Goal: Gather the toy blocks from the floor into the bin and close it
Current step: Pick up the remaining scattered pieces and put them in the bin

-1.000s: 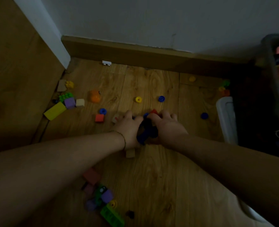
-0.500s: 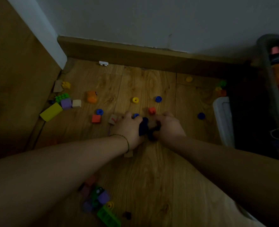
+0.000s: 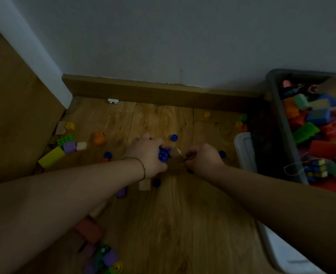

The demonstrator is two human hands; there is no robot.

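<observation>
Toy blocks (image 3: 69, 146) of coloured plastic lie scattered over the wooden plank floor (image 3: 173, 224) to the left of the dark grey plastic bin (image 3: 281, 119), which stands open by the wall and is heaped with more bright pieces. A person's two bare arms stretch out over the floor left of the bin. The left hand (image 3: 147, 153), with a thin cord bracelet (image 3: 142, 167) at its wrist, is closed round a clump of blue studded blocks (image 3: 163, 154). The right hand (image 3: 202, 158), the nearer of the two to the bin, is curled into a fist. In the dim light it cannot be told whether it holds a piece. The white plastic lid (image 3: 244, 151) is off and lies on the floor close along the bin's left wall. Farthest left of the bin are a long yellow brick (image 3: 51, 156), a green studded block (image 3: 65, 139) and a rounded orange piece (image 3: 99, 137). A small round blue piece (image 3: 174, 137) sits on the boards left of the bin, near the lid. A red block (image 3: 89, 231) lies well to the bin's lower left.
</observation>
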